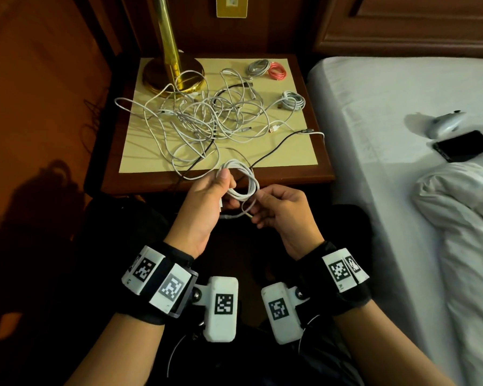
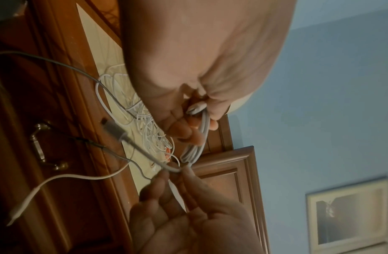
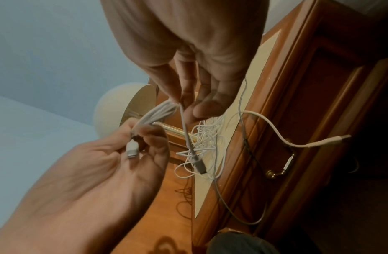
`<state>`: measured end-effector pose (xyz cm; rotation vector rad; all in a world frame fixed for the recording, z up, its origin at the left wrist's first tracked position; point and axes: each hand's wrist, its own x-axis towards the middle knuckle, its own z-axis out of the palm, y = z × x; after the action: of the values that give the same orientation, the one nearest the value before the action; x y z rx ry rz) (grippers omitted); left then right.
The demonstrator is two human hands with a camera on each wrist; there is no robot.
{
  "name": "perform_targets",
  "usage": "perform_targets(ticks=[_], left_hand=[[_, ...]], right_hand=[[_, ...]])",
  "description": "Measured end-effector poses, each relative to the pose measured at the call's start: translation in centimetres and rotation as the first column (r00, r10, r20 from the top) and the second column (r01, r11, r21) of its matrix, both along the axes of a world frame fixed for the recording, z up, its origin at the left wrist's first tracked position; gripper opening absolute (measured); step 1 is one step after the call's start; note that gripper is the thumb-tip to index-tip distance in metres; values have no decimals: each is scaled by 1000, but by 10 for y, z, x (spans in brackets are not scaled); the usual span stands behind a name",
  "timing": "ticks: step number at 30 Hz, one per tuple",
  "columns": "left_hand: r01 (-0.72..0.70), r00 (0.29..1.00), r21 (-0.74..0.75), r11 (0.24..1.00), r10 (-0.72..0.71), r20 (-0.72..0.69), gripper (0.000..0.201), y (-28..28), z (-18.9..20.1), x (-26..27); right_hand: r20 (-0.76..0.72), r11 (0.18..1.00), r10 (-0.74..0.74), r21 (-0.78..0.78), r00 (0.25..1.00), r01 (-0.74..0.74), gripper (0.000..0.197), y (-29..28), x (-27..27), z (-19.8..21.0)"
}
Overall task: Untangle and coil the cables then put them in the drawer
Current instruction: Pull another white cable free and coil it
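Wooden nightstand [image 1: 322, 151] carries a brass lamp [image 1: 173, 73] and a loose tangle of white cables [image 1: 207, 118] on its pale top, with three finished coils [image 1: 273, 79] toward the back right. Just in front of its near edge, the left hand [image 1: 204, 201] pinches a white coil [image 1: 241, 179] of several loops — thumb on top. Beside it, the right hand [image 1: 282, 210] pinches that cable's free tail between its fingertips [image 3: 188, 98].

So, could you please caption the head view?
Left hand and right hand coil a white cable before the wooden nightstand.
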<state>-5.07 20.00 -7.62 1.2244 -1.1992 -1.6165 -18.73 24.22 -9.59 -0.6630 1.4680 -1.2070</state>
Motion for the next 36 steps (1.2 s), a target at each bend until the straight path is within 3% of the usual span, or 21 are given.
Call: perform_targets(ticks=[8, 15, 20, 23, 26, 28, 31, 36], left_hand=[[49, 991, 115, 992, -34, -130, 30, 3, 0, 2], [48, 991, 149, 988, -27, -134, 32, -2, 0, 4], [76, 990, 123, 989, -60, -127, 32, -1, 6, 3], [77, 996, 104, 992, -71, -62, 30, -1, 7, 2], [28, 1000, 99, 995, -28, -7, 24, 0, 4, 0], [-11, 1000, 115, 993, 11, 0, 18, 0, 4, -1], [-45, 998, 136, 990, 51, -36, 19, 0, 6, 0], [47, 979, 204, 978, -4, -202, 22, 0, 10, 5]], right_hand=[[339, 989, -146, 28, 930, 145, 9, -8, -2, 16], [397, 979, -114, -113, 911, 172, 20, -7, -2, 22], [342, 966, -91, -198, 935, 167, 23, -6, 1, 22], [342, 972, -85, -178, 936, 154, 22, -6, 0, 19], [343, 986, -39, -138, 938, 91, 7, -5, 0, 16], [360, 991, -12, -121, 933, 59, 10, -4, 1, 14], [356, 996, 42, -94, 933, -9, 16, -3, 1, 13], [369, 989, 143, -77, 918, -123, 14, -3, -4, 17]])
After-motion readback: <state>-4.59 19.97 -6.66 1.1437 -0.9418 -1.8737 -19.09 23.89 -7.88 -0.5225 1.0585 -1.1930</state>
